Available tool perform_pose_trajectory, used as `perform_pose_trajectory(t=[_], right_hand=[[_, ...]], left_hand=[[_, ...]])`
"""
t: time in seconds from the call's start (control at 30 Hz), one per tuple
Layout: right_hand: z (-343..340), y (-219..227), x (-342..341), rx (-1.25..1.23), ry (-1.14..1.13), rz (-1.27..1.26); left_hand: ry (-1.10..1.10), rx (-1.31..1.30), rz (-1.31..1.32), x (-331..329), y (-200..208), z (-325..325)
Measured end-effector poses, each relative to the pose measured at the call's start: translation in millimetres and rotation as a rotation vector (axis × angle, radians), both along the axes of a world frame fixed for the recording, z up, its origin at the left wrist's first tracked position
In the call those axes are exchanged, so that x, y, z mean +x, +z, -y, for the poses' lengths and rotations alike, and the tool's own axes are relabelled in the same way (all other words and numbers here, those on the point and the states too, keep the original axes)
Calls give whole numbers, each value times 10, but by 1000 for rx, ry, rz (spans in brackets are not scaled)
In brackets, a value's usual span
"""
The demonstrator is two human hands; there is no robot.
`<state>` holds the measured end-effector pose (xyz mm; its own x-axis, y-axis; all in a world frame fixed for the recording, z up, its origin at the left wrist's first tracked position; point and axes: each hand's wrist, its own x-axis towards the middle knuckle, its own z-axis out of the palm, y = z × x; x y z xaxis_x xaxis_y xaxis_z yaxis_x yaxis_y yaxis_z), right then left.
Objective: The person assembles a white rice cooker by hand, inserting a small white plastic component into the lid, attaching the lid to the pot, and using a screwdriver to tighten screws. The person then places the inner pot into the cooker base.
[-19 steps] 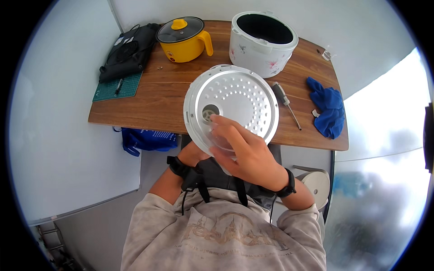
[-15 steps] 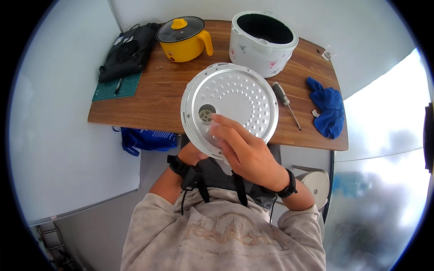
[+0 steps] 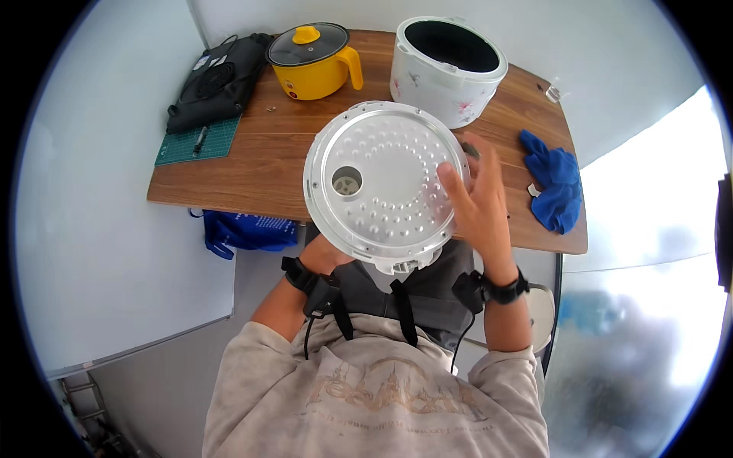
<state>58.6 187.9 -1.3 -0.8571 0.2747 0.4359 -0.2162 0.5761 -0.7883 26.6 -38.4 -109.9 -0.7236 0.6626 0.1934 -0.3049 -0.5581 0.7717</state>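
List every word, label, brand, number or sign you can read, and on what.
None quoted; I don't copy print. Where it stands:
Sweatshirt: large lettering, not copied; smaller line too blurred to read.
Blue bag: white lettering, too small to read.
Yellow pot: small marks, too small to read.
Black object: pale labels, too small to read.

Silvery round lid (image 3: pixel 385 172), dimpled face up, raised at the counter's (image 3: pixel 263 164) near edge.

The metal disc is whole and shiny, its raised dimples (image 3: pixel 397 149) set in curving rows on the far, right and near parts of the face. At the left, a round hole (image 3: pixel 347 170) shows a pale, spoked insert (image 3: pixel 345 186) inside. A lighter rim (image 3: pixel 316 214) with small screws or holes encircles the disc, and a pale, latch-like fitting (image 3: pixel 406 266) juts from its near side. The lid's far part overlaps the wood in view; its near part extends past the edge.
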Motion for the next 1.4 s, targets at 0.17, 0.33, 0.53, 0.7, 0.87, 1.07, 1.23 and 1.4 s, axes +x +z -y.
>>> perform_pose_trajectory(t=[0.17,0.33,0.53,0.7,0.87,1.07,1.23,1.4], right_hand=[[-130,-253,-204,-622,248,285],[-115,-321,-227,-740,280,308],[-216,-484,-244,-766,259,304],[-238,-554,-247,-758,280,243],[-118,-509,-220,-513,177,285],[-53,-640,-245,-248,80,76],[-13,-594,-252,-231,61,54],[-79,-618,-328,-259,-2,119]], left_hand=[[-12,-11,-35,-83,-93,-33],[-99,82,144,-206,-162,31],[185,-368,-178,-392,78,62],[194,-214,350,-448,491,262],[305,-310,347,-369,622,153],[441,-261,282,-367,438,38],[527,-247,223,-383,378,1],[566,-257,192,-396,410,-48]])
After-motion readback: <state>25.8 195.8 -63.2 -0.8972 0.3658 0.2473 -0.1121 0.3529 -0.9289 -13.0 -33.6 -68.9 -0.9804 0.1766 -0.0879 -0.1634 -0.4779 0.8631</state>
